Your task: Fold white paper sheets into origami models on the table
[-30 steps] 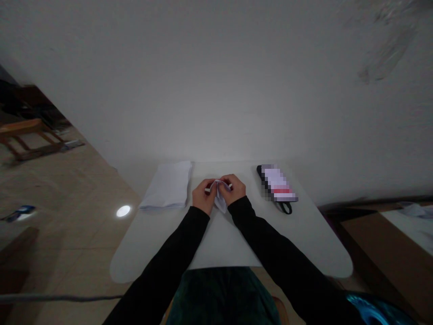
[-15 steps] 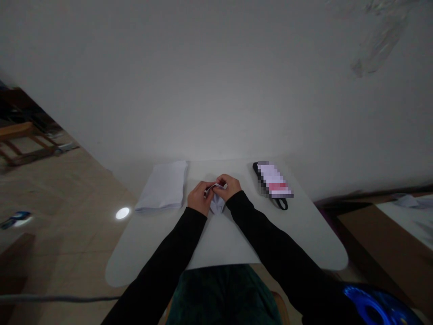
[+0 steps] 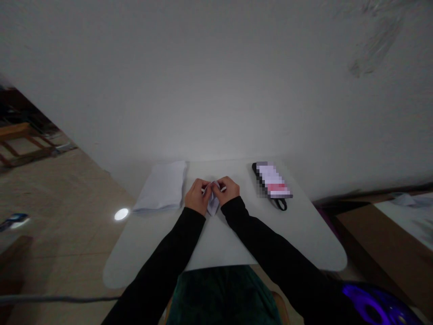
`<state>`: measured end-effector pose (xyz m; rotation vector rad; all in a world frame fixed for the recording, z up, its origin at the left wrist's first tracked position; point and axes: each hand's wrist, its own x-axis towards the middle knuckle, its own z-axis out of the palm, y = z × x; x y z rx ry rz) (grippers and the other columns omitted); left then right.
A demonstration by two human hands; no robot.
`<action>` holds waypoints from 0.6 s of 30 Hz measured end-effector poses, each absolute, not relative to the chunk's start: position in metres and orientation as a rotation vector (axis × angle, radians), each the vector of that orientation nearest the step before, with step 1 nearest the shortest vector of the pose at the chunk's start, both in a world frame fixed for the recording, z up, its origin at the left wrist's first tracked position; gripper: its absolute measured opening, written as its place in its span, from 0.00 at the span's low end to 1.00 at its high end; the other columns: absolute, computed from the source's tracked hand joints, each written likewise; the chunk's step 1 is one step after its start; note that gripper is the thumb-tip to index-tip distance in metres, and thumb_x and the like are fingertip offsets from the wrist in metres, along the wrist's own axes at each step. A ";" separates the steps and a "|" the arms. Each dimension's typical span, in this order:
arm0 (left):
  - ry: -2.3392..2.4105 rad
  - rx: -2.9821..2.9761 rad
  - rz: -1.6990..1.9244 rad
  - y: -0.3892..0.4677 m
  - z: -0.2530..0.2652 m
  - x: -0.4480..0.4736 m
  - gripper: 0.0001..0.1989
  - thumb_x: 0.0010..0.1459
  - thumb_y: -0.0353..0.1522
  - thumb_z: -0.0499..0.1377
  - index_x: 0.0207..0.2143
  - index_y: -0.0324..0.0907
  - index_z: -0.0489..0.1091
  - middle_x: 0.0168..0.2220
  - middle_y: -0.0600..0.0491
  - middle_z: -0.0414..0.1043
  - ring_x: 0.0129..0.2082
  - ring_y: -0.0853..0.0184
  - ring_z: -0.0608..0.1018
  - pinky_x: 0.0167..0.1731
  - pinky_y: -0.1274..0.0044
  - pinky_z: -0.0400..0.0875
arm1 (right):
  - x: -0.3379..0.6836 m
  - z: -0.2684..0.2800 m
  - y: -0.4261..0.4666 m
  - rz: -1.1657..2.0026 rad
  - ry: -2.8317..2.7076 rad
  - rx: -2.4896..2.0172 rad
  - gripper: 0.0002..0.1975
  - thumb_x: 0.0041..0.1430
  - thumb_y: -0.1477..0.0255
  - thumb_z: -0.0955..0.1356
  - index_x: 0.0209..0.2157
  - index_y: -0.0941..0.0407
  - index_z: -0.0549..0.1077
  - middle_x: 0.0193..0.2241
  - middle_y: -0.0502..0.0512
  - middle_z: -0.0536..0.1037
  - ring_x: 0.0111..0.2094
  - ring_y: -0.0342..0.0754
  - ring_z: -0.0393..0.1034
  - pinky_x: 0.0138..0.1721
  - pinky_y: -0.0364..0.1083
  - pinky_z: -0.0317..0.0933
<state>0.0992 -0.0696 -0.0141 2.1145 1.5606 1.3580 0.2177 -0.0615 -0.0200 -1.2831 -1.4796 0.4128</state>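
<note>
Between my hands, just above the middle of the table, is a small folded piece of white paper. My left hand pinches its left side with thumb and fingertips. On the right side, my right hand grips it the same way, the two thumbs close together. The upper part of the folds is partly hidden by my fingers, and a lower flap hangs down toward me. A stack of white sheets lies to the left of my left hand.
A phone with a blurred screen and a black strap loop lies on the right of the white table. A wall rises behind the table. A brown cardboard piece is at the right, a wooden stool far left.
My hands have shifted the paper's folds: its top edge, spread flat between the fingers before, now stands up in a narrower pinch. Both hands keep their grip.
</note>
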 end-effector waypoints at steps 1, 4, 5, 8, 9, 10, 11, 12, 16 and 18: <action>1.554 2.098 1.355 -0.069 -0.014 0.099 0.06 0.57 0.34 0.53 0.31 0.41 0.65 0.29 0.54 0.69 0.28 0.71 0.71 0.28 0.79 0.65 | 0.217 -0.021 -0.061 0.433 -1.469 -1.280 0.08 0.51 0.67 0.64 0.24 0.56 0.69 0.23 0.50 0.71 0.24 0.43 0.65 0.26 0.41 0.59; 1.526 2.076 1.343 -0.069 -0.013 0.099 0.05 0.56 0.34 0.54 0.30 0.41 0.64 0.27 0.55 0.68 0.27 0.71 0.71 0.27 0.80 0.65 | 0.215 -0.024 -0.060 0.499 -1.445 -1.290 0.07 0.49 0.66 0.65 0.25 0.56 0.69 0.23 0.50 0.72 0.24 0.42 0.66 0.26 0.41 0.60; 1.519 2.066 1.343 -0.069 -0.013 0.098 0.05 0.55 0.34 0.54 0.29 0.41 0.64 0.26 0.55 0.68 0.27 0.71 0.71 0.27 0.80 0.65 | 0.215 -0.024 -0.060 0.517 -1.443 -1.289 0.07 0.49 0.66 0.65 0.25 0.56 0.69 0.22 0.49 0.72 0.24 0.42 0.66 0.26 0.41 0.60; 1.514 2.014 1.357 -0.069 -0.013 0.095 0.07 0.53 0.35 0.56 0.27 0.41 0.64 0.24 0.56 0.67 0.24 0.72 0.70 0.25 0.80 0.64 | 0.215 -0.024 -0.060 0.559 -1.444 -1.259 0.07 0.47 0.67 0.65 0.23 0.56 0.68 0.21 0.48 0.70 0.22 0.42 0.64 0.25 0.41 0.60; 1.514 1.994 1.361 -0.069 -0.012 0.094 0.07 0.53 0.35 0.57 0.26 0.41 0.64 0.24 0.57 0.67 0.23 0.72 0.70 0.25 0.80 0.64 | 0.215 -0.024 -0.060 0.570 -1.444 -1.249 0.07 0.46 0.67 0.65 0.23 0.55 0.68 0.20 0.48 0.70 0.22 0.41 0.64 0.24 0.41 0.60; 1.513 1.972 1.363 -0.069 -0.012 0.094 0.07 0.52 0.35 0.58 0.25 0.41 0.63 0.23 0.57 0.66 0.23 0.73 0.69 0.24 0.80 0.64 | 0.216 -0.024 -0.060 0.581 -1.442 -1.241 0.07 0.46 0.67 0.65 0.22 0.55 0.67 0.20 0.47 0.69 0.21 0.41 0.63 0.24 0.40 0.59; 1.509 1.946 1.363 -0.069 -0.012 0.094 0.08 0.51 0.35 0.58 0.25 0.41 0.63 0.23 0.57 0.66 0.22 0.73 0.69 0.24 0.81 0.63 | 0.216 -0.023 -0.060 0.590 -1.441 -1.234 0.07 0.45 0.67 0.65 0.22 0.55 0.66 0.19 0.47 0.68 0.20 0.41 0.62 0.24 0.40 0.59; 1.499 1.913 1.362 -0.069 -0.012 0.095 0.09 0.51 0.35 0.58 0.25 0.42 0.62 0.22 0.57 0.66 0.22 0.73 0.69 0.23 0.81 0.63 | 0.216 -0.023 -0.060 0.593 -1.437 -1.227 0.07 0.45 0.67 0.65 0.21 0.55 0.66 0.18 0.46 0.68 0.20 0.40 0.62 0.24 0.40 0.59; 1.390 1.718 1.346 -0.069 -0.014 0.103 0.09 0.52 0.37 0.56 0.30 0.42 0.60 0.26 0.57 0.66 0.23 0.73 0.70 0.21 0.82 0.64 | 0.220 -0.019 -0.056 0.562 -1.362 -1.223 0.07 0.46 0.66 0.64 0.21 0.55 0.64 0.18 0.46 0.67 0.21 0.41 0.62 0.25 0.40 0.59; 1.330 1.634 1.323 -0.068 -0.016 0.108 0.10 0.53 0.38 0.55 0.34 0.42 0.60 0.28 0.56 0.68 0.23 0.73 0.71 0.20 0.83 0.65 | 0.223 -0.017 -0.053 0.538 -1.320 -1.252 0.08 0.46 0.66 0.64 0.21 0.55 0.64 0.19 0.46 0.67 0.22 0.41 0.62 0.25 0.41 0.59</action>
